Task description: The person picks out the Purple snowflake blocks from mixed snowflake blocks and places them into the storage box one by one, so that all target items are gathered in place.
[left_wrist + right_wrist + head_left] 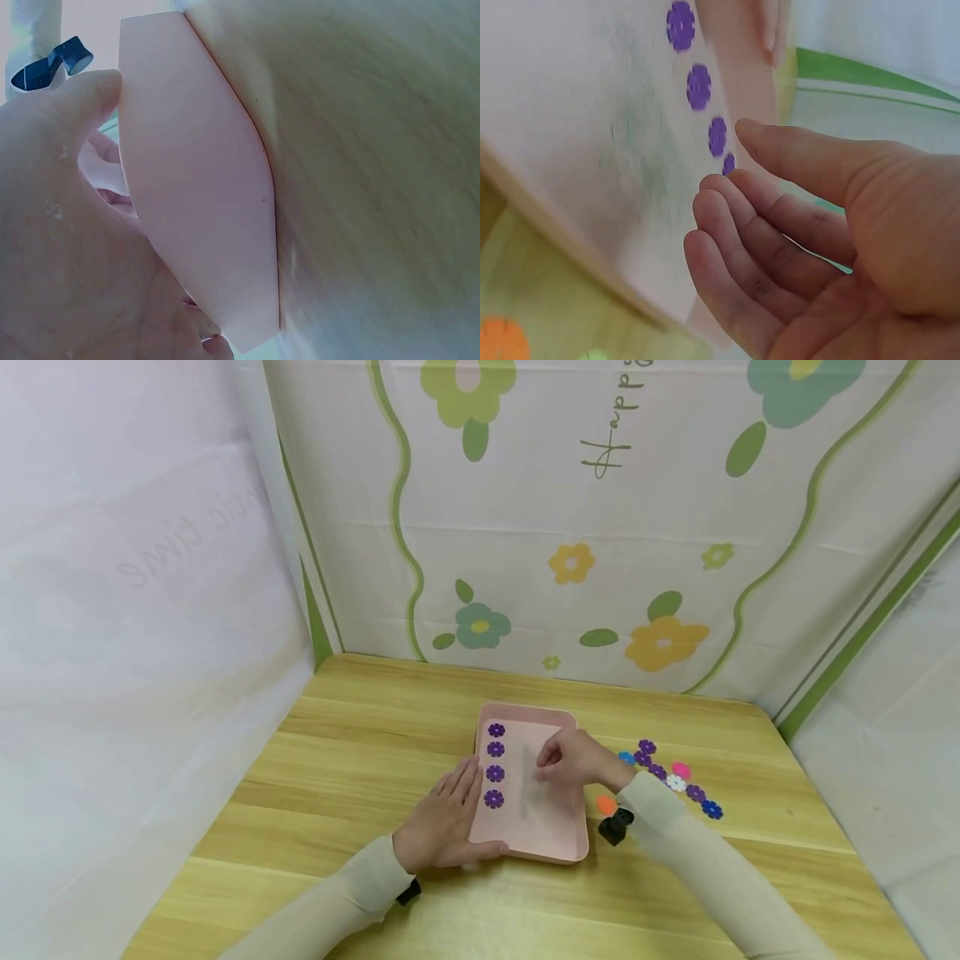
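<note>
A shallow pink tray (543, 835) stands on the wooden table. Down its left side runs a column of several purple flower-shaped discs (495, 773), evenly spaced. My left hand (442, 822) lies at the tray's near-left corner, fingers straight along the left rim and thumb at the front edge. The left wrist view shows the tray's outer wall (202, 172) beside that hand. Over the tray's right half hovers my right hand (576, 758). Its fingers bend loosely, and the right wrist view shows a gap between thumb and forefinger with nothing in it.
Right of the tray lie loose flower discs: several purple ones (657, 772), a white one (676, 782), a pink one (681, 770) and a dark blue one (712, 810). An orange disc (606, 805) is near the right wrist's black camera (615, 827). A flower-printed curtain (525, 527) hangs behind.
</note>
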Demonstrator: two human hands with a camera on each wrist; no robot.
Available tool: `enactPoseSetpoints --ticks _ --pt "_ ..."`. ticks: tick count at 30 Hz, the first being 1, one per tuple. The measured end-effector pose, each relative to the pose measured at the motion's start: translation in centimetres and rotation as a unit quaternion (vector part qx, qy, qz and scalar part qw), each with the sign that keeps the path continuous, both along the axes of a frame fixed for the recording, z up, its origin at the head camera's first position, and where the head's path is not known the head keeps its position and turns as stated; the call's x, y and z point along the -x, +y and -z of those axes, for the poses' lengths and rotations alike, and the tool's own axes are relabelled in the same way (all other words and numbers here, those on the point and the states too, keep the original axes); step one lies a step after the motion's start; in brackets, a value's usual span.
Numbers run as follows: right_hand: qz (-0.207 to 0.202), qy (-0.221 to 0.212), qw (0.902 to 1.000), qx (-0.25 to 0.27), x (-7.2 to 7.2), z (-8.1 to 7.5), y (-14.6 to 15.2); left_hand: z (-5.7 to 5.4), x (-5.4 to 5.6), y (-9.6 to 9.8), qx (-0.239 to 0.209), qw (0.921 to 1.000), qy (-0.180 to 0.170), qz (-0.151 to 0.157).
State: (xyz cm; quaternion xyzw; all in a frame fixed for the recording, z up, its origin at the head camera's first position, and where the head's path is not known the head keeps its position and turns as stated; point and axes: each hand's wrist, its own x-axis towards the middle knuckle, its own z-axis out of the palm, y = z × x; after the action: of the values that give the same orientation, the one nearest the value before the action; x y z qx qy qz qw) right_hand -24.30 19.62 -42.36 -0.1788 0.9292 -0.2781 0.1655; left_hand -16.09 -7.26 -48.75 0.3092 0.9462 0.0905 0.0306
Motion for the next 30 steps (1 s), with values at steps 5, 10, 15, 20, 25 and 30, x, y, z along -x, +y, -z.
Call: enactPoseSetpoints --ticks 5,10,15,20,25,30 --pt "0.012 0.009 0.9998 -0.014 -0.1 -1.6 3.3 -0.3 -0.1 0.0 -0.005 1.0000 0.000 0.005" --pt "0.019 0.023 0.9991 -0.031 -0.6 -2.9 7.0 -0.3 -0.1 -0.1 -0.011 0.9999 -0.005 0.007" --pt "0.048 0.020 0.9975 -0.048 -0.9 -3.5 11.2 0.5 0.1 -0.1 -0.002 1.0000 0.007 0.005" --pt "0.076 0.032 0.9934 -0.080 -0.7 -3.1 16.1 0.1 0.1 -0.1 -0.006 1.0000 -0.002 0.006" --pt "0.104 0.036 0.9878 -0.110 -0.7 -2.1 20.8 -0.5 -0.1 0.0 0.002 0.9999 -0.016 -0.001" --pt "0.132 0.018 0.9835 -0.122 -1.2 -0.4 24.2 -0.9 -0.3 -0.1 -0.004 0.9998 -0.020 0.002"
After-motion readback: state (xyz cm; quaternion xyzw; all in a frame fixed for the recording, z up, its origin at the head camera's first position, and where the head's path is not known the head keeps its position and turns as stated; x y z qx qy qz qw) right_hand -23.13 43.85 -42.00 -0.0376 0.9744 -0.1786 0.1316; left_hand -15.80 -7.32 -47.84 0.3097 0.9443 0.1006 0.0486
